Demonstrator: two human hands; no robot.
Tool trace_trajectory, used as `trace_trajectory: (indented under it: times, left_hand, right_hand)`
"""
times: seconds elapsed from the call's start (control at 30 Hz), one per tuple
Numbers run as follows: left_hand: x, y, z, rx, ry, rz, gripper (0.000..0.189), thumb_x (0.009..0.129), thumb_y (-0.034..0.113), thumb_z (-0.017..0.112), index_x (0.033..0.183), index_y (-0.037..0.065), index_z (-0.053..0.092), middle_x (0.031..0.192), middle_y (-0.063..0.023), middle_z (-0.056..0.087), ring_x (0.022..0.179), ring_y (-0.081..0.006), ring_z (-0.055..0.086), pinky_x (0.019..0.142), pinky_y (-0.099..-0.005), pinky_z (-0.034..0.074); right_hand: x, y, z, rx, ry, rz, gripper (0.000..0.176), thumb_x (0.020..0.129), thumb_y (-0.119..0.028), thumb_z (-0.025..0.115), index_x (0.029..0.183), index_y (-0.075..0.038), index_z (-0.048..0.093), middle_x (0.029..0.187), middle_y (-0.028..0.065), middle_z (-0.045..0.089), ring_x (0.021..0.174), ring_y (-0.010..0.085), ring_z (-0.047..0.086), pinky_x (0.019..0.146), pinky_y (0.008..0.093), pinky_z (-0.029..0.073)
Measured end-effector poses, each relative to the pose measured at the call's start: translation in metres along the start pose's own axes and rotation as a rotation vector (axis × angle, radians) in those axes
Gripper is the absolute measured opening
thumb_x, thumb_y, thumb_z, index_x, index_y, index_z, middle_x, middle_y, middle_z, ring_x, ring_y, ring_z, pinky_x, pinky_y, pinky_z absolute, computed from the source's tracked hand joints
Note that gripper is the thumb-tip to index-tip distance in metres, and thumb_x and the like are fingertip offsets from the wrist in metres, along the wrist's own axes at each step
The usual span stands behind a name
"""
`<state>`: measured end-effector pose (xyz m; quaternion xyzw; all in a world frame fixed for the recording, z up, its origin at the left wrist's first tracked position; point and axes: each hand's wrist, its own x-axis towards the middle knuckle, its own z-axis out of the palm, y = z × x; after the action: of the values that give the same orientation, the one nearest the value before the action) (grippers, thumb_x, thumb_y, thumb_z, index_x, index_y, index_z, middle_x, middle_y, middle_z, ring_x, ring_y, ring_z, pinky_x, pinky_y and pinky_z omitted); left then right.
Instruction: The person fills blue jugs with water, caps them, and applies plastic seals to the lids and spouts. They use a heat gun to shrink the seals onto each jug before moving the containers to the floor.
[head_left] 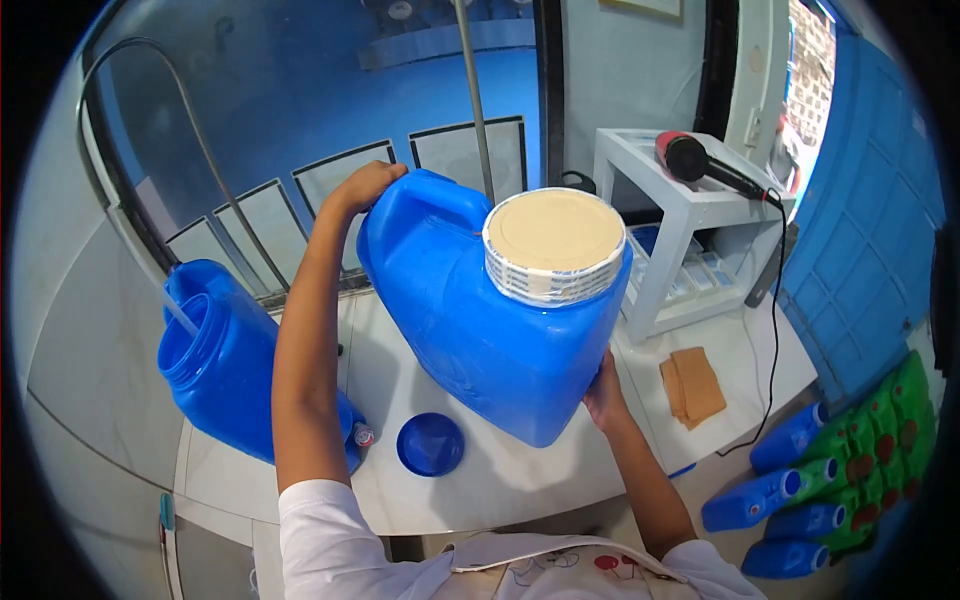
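A large blue water jug (500, 340) is tilted over the white table, its wide mouth sealed by a cream cap (555, 230) with a printed wrap round the rim. My left hand (372, 187) grips the jug's far left corner, close to its moulded handle. Low on the right side, my right hand (603, 393) presses against the jug, its fingers partly hidden behind it. On the table below lies a round blue lid (431, 444). Left of my forearm stands a second blue jug (225, 370), uncapped, with a pale tube (178, 308) running into its mouth.
A folded brown cloth (692, 387) lies on the tiled table (510, 490). At the right, a white shelf (672, 225) carries a red and black hair dryer (700, 160) with its cord hanging down. Several blue jugs (752, 500) and green ones (880, 440) stand on the floor.
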<state>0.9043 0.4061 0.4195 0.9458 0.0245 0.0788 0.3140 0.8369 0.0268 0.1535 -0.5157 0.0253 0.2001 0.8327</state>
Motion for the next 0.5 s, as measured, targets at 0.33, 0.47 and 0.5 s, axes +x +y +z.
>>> trace_trajectory:
  times: [0.33,0.47,0.5]
  left_hand:
    - [-0.014,0.065,-0.022,0.390,-0.006,-0.417,0.047,0.085,0.046,0.039,0.093,0.006,0.063,0.062,-0.0082,0.054,0.053,-0.0171,0.054,0.043,-0.0337,0.045]
    - [0.025,0.022,-0.011,0.503,-0.185,-0.161,0.046,0.087,0.042,0.036,0.088,0.004,0.062,0.059,-0.0098,0.052,0.050,-0.0192,0.053,0.043,-0.0357,0.043]
    - [0.018,0.018,-0.011,0.491,-0.132,-0.035,0.043,0.087,0.038,0.036,0.084,0.003,0.061,0.058,-0.0096,0.051,0.048,-0.0188,0.052,0.042,-0.0340,0.042]
  right_hand:
    - [-0.001,-0.001,0.002,0.026,-0.035,0.013,0.066,0.088,-0.060,0.032,0.134,-0.013,0.031,0.134,0.0086,0.040,0.118,0.0228,0.044,0.090,0.0397,0.043]
    - [0.000,0.002,0.002,0.027,-0.039,-0.037,0.070,0.086,-0.064,0.032,0.135,-0.013,0.029,0.134,0.0088,0.039,0.119,0.0226,0.043,0.090,0.0398,0.043]
    - [0.001,0.001,0.003,0.034,-0.038,-0.045,0.070,0.086,-0.064,0.032,0.135,-0.013,0.029,0.134,0.0088,0.039,0.119,0.0226,0.043,0.090,0.0398,0.043]
